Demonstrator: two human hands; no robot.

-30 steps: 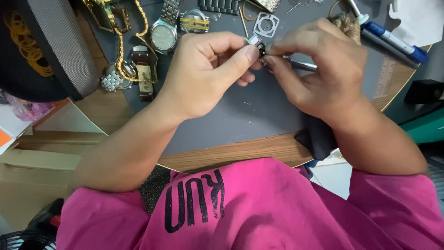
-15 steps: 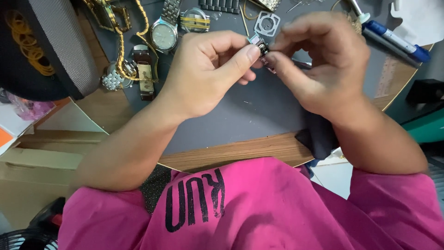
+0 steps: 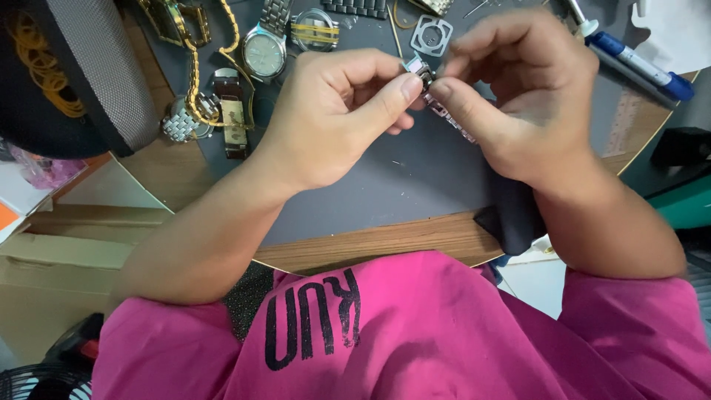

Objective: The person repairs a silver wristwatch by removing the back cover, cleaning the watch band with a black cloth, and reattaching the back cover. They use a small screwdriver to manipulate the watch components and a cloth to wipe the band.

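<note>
My left hand [image 3: 333, 118] and right hand [image 3: 518, 96] both pinch the bracelet [image 3: 444, 111] mid-job, I judge; the watches [image 3: 264, 52] at eleven o'clock lie untouched on the surface [image 3: 385, 185].

A grey mat [image 3: 385, 185] covers the wooden table [image 3: 385, 244].

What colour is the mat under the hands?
Dark grey mat, seen in the head view.

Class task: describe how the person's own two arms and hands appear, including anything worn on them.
Both forearms are bare. The left hand and right hand wear no gloves, and no rings or wristband show. Short bright pink sleeves belong to a pink shirt with black lettering.
</note>
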